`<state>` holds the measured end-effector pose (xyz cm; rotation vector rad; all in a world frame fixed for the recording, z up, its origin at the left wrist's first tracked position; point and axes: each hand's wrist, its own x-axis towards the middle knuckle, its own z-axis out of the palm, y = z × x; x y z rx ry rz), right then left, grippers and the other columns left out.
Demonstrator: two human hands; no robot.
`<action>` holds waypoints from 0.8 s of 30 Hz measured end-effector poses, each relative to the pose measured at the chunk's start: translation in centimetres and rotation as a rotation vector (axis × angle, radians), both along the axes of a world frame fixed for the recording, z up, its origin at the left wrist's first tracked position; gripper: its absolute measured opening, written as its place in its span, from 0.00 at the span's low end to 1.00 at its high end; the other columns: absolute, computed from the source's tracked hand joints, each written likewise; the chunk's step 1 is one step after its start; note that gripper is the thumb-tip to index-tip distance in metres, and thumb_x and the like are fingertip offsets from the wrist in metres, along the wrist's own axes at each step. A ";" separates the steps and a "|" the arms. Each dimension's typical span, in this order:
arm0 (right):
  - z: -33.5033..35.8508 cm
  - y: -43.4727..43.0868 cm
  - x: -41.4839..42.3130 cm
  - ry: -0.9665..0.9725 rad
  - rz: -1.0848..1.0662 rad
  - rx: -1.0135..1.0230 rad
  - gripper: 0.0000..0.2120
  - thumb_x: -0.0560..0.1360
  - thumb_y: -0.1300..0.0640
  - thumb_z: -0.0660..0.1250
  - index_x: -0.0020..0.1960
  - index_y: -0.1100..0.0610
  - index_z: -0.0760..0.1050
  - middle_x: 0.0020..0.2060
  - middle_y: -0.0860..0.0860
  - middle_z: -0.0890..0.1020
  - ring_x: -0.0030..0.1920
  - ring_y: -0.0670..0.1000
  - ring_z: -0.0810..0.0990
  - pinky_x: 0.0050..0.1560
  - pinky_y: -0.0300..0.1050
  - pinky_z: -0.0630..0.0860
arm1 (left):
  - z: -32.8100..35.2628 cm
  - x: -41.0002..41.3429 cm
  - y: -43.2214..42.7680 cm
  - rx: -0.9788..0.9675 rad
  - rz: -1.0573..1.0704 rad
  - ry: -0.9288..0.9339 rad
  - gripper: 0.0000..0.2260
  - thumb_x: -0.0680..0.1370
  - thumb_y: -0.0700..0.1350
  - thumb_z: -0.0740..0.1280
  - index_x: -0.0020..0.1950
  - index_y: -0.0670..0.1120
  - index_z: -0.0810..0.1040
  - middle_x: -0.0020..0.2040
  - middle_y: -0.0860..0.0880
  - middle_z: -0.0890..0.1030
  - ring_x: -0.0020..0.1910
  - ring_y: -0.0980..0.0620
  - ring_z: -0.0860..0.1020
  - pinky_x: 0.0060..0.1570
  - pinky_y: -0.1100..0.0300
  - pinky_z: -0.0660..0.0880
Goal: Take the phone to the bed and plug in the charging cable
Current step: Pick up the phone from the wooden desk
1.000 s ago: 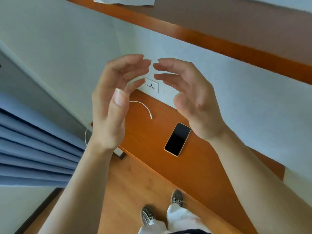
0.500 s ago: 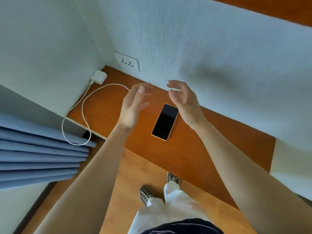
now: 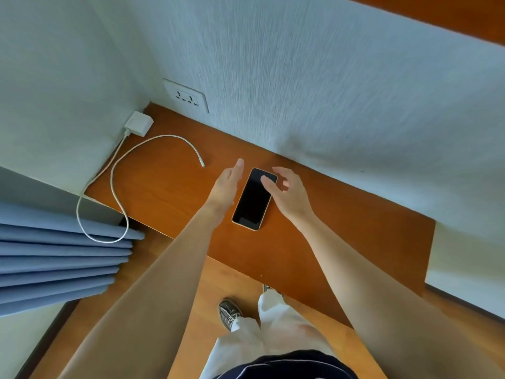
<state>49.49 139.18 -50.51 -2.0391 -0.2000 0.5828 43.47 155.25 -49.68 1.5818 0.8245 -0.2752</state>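
1. Nearest the camera: dark shorts, white trouser legs [image 3: 262, 332] and a grey sneaker [image 3: 229, 313] planted on the wooden floor [image 3: 191, 318]; the second shoe is mostly hidden by the leg.
2. Left of the floor area: blue pleated curtain [image 3: 54, 263], its folds running to the desk's near corner.
3. Both bare forearms extend forward over the orange-brown desk [image 3: 341, 242].
4. Phone [image 3: 254, 198]: lies flat on the desk, dark screen up, pale rim, long axis tilted slightly right at the far end. It sits between the two hands.
5. Left hand [image 3: 227, 184]: just left of the phone, edge-on to the camera, fingers straight and held together, thumb side up. Contact with the phone cannot be told; nothing is gripped.
6. Right hand [image 3: 287, 191]: over the phone's far right corner, fingers curled and spread apart, thumb overlapping the screen's upper part. Whether the thumb touches the glass cannot be told; no grip closed.
7. Charging cable [image 3: 114, 187]: white, its free plug end resting on the desk left of the left hand, well apart from the phone. The cord arcs back, loops off the desk's left edge over the curtain, and returns to the charger.
8. Charger brick [image 3: 138, 123]: white, in the far left desk corner against the wall.
9. Wall socket [image 3: 185, 96]: white double outlet above the desk's far edge, on the textured pale wall [image 3: 328, 91].
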 end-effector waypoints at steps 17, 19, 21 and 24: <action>-5.3 0.0 -0.1 0.473 -0.197 0.140 0.40 0.77 0.49 0.76 0.82 0.51 0.60 0.77 0.57 0.73 0.74 0.58 0.76 0.66 0.57 0.80 | -3.7 -0.6 -0.8 -0.057 0.068 0.116 0.19 0.85 0.57 0.63 0.75 0.53 0.71 0.72 0.50 0.77 0.72 0.47 0.74 0.69 0.47 0.74; -5.2 0.2 0.0 0.486 -0.207 0.135 0.39 0.78 0.52 0.76 0.82 0.52 0.60 0.76 0.57 0.73 0.74 0.59 0.75 0.68 0.59 0.78 | -3.7 -0.5 -0.7 -0.055 0.068 0.119 0.19 0.85 0.55 0.64 0.75 0.53 0.70 0.73 0.49 0.76 0.73 0.46 0.74 0.72 0.45 0.73; -5.0 0.3 0.1 0.489 -0.203 0.125 0.38 0.78 0.53 0.75 0.82 0.53 0.61 0.75 0.56 0.74 0.73 0.59 0.76 0.67 0.58 0.79 | -3.6 -0.4 -0.7 -0.058 0.066 0.121 0.20 0.85 0.53 0.65 0.76 0.52 0.70 0.74 0.48 0.76 0.74 0.45 0.74 0.72 0.44 0.74; -5.0 0.4 0.1 0.476 -0.179 0.109 0.28 0.80 0.55 0.73 0.77 0.55 0.69 0.69 0.55 0.79 0.65 0.56 0.81 0.55 0.49 0.83 | -3.6 -0.6 -0.9 -0.078 0.071 0.121 0.23 0.84 0.50 0.67 0.78 0.48 0.69 0.75 0.46 0.76 0.75 0.43 0.74 0.75 0.41 0.74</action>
